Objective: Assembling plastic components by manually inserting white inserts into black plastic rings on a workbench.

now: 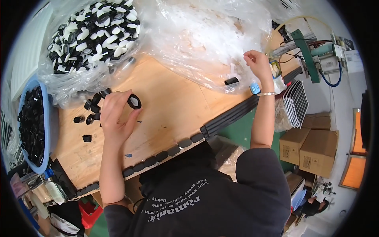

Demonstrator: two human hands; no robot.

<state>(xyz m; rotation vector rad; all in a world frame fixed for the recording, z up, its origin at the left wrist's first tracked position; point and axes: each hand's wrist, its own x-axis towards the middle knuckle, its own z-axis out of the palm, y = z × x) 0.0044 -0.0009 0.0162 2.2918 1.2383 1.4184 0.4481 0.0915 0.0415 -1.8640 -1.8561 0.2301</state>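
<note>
My left hand (114, 116) hovers over the wooden table (169, 106) and pinches a round black cap with a white inside (134, 101) between thumb and fingers. Several loose black caps (90, 112) lie just left of that hand. My right hand (257, 63), with a thin bracelet at the wrist, reaches into a large clear plastic bag (197, 39) holding small white pieces; its fingers are pinched, and what they grip is too small to tell. A single black cap (231, 81) lies by the bag's near edge.
A clear bag heaped with black and white caps (92, 33) stands at the far left. A blue basin of black caps (33, 126) sits at the left edge. A green machine with wires (312, 51) and cardboard boxes (312, 148) are at the right.
</note>
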